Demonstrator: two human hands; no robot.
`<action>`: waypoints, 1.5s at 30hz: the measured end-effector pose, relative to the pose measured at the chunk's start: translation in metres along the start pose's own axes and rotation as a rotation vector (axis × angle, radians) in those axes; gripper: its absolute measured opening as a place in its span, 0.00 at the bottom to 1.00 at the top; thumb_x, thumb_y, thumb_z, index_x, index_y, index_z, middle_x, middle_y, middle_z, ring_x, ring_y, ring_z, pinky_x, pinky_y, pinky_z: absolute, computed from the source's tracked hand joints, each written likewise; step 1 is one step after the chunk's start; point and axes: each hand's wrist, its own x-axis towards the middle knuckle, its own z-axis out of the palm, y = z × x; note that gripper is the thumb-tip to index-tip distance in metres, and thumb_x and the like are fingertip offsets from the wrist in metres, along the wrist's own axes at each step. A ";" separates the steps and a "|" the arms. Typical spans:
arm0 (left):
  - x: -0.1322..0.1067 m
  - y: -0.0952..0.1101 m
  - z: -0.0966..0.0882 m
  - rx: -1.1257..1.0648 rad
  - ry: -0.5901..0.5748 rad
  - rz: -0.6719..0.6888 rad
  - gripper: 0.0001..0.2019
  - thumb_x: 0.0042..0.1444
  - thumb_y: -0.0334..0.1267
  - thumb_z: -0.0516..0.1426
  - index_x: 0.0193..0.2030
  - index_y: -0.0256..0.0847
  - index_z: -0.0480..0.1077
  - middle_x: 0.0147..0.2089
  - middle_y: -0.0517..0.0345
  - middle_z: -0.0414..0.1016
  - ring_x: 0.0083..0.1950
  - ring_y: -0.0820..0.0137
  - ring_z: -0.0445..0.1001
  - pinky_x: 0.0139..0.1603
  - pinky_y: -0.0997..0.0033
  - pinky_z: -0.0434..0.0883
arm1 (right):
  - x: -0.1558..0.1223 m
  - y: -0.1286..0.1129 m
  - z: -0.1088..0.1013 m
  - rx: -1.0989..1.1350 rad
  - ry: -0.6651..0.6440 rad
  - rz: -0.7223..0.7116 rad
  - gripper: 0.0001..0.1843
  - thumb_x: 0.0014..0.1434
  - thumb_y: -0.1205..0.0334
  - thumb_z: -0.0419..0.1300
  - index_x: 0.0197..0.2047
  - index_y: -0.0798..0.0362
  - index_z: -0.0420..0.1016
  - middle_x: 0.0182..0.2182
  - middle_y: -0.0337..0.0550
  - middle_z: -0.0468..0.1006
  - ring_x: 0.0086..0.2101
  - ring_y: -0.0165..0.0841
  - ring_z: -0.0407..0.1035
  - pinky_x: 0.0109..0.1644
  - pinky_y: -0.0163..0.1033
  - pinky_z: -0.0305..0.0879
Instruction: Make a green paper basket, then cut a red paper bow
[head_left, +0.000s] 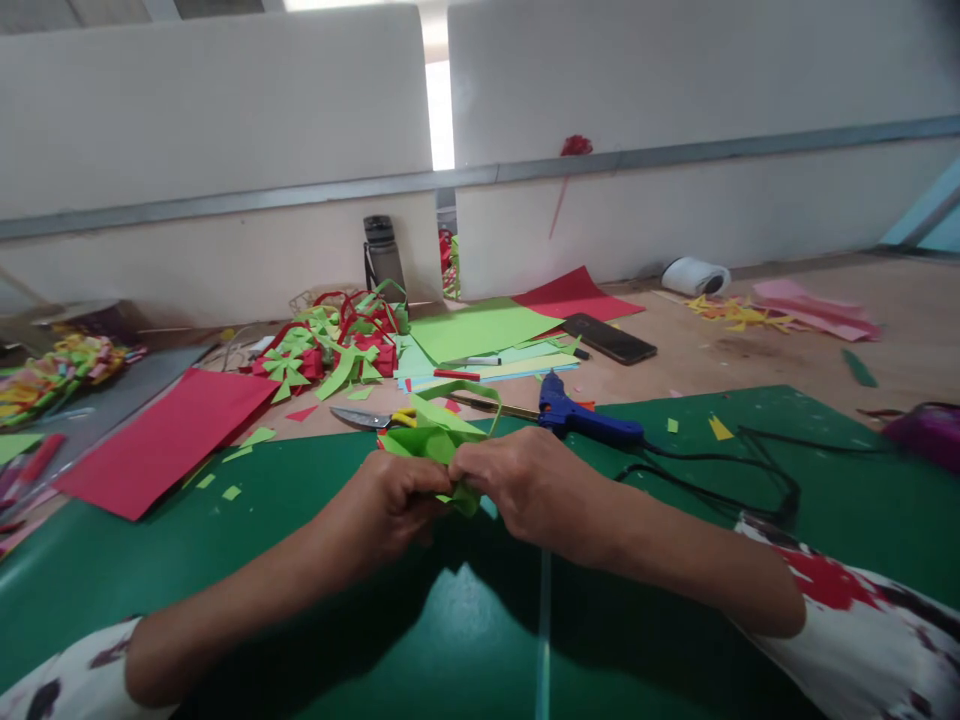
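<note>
Between my two hands is a light-green folded paper piece point(431, 440) with a thin curved paper strip standing up from it like a handle. My left hand point(394, 500) pinches its near side, and my right hand point(529, 485) pinches the same side just to the right, the fingertips almost meeting. A bit of red shows at its left edge. Just beyond lie scissors point(361, 418) with yellow handles, partly covered by the paper. The blue glue gun point(589, 415) rests past my right hand, its black cord trailing right. My fingers hide the paper's lower part.
Red-and-green paper crafts point(337, 350) are heaped at the back left, by a dark bottle point(384, 255). A red sheet point(172, 440) lies left. Green sheets point(480, 330), a phone point(609, 338) and a white roll point(695, 276) sit farther back. Paper scraps dot the green mat point(337, 640).
</note>
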 end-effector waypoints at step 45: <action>-0.004 -0.007 0.022 -0.061 0.157 -0.083 0.06 0.51 0.29 0.58 0.26 0.37 0.74 0.32 0.59 0.75 0.36 0.70 0.70 0.38 0.73 0.64 | 0.000 -0.002 0.022 0.372 0.029 0.363 0.15 0.55 0.73 0.50 0.19 0.53 0.56 0.17 0.34 0.64 0.19 0.24 0.56 0.25 0.32 0.47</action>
